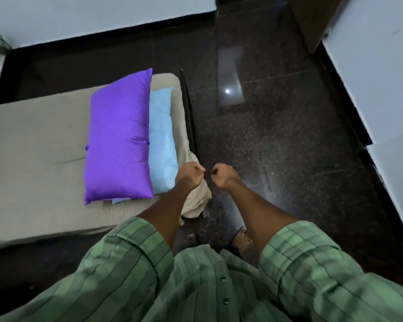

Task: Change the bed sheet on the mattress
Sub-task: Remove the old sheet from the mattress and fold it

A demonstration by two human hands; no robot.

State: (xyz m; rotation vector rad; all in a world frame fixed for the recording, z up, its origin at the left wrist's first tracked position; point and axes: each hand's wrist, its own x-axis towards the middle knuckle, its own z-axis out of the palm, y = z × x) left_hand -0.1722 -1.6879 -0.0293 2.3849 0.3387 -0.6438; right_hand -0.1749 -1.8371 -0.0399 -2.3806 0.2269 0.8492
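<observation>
A low mattress (33,140) covered by a beige sheet lies on the dark floor at the left. On its right end rests a purple pillow (119,138), with a light blue pillow (162,145) partly under it. The beige sheet's corner (197,201) hangs bunched over the mattress's near right corner. My left hand (190,176) is a closed fist just above that bunched corner, and no cloth shows between its fingers. My right hand (223,175) is a closed fist beside it over the floor, holding nothing.
Polished dark stone floor (289,135) stretches to the right of the mattress. White walls (382,89) run along the right and the far side. A dark bar (187,105) stands along the mattress's right end. My feet (242,238) are on the floor below my arms.
</observation>
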